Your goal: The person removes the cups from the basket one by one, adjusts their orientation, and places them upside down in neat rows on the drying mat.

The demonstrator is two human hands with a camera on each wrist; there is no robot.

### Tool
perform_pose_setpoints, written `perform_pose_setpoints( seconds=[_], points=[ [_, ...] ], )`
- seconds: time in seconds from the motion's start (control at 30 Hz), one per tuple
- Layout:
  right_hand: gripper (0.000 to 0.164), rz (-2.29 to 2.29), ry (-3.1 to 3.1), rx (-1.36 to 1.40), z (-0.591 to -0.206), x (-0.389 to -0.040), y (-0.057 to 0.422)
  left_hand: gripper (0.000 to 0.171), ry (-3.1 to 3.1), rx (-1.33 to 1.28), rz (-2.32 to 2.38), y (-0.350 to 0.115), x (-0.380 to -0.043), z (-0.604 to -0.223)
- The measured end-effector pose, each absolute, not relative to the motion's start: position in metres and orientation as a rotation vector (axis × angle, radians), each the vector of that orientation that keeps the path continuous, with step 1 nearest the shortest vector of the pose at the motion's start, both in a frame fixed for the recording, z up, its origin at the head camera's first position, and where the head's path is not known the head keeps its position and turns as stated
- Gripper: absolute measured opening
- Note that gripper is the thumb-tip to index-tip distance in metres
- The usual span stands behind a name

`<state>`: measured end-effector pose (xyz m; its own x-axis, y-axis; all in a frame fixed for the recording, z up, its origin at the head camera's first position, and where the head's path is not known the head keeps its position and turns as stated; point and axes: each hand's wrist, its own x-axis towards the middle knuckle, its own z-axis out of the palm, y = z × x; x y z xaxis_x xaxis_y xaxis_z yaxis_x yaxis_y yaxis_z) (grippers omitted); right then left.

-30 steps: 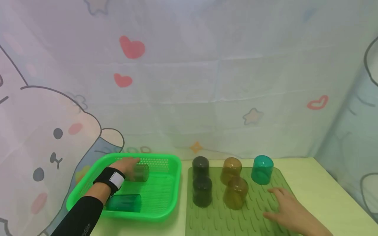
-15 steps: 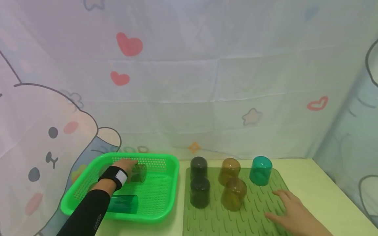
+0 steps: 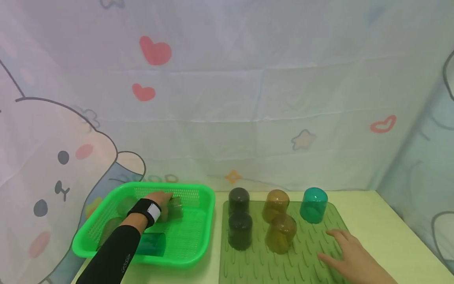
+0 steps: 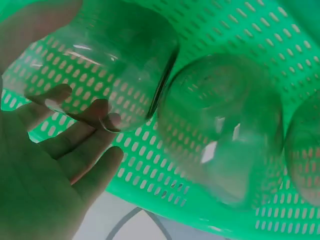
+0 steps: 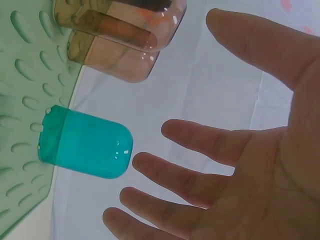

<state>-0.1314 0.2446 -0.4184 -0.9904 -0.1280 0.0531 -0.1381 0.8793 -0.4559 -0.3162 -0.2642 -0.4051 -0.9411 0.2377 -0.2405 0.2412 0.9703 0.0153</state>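
Note:
Inside the green basket (image 3: 193,256), my left hand (image 3: 159,203) grips a see-through greyish cup (image 3: 175,209) lying near the back wall. In the left wrist view, the thumb and fingers of that hand (image 4: 55,160) are on opposite sides of the cup (image 4: 115,60), and another clear cup (image 4: 220,135) touches it. A teal cup (image 3: 154,244) lies on its side at the basket's front, partly behind my forearm. My right hand (image 3: 349,254) hovers over the green ridged mat (image 3: 255,268) with fingers spread, holding nothing. Nearest to it is an upside-down teal cup (image 3: 313,206).
Two dark grey cups (image 3: 240,232) and two amber cups (image 3: 281,233) stand upside down in rows on the mat. More clear cups (image 3: 110,228) lie in the basket's left part. A printed cloth (image 3: 213,98) hangs behind the pale table (image 3: 386,225).
Over the last half second my left hand has shifted slightly right inside the basket, and the greyish cup has moved with it and tilted. My right hand stays spread over the mat.

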Motion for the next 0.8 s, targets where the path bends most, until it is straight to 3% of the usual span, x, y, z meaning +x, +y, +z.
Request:
perform_pose_setpoints(
  seconds=[0.33,0.8],
  points=[
    [0.069,0.705,-2.998,0.284,-0.417,-0.13,0.239,0.084,2.824,0.328,0.119,-0.274,-0.314,-0.402],
    [0.073,0.765,-3.012,0.299,-0.416,-0.128,0.232,0.072,3.006,0.552,0.279,-0.263,-0.277,-0.383]
  ],
)
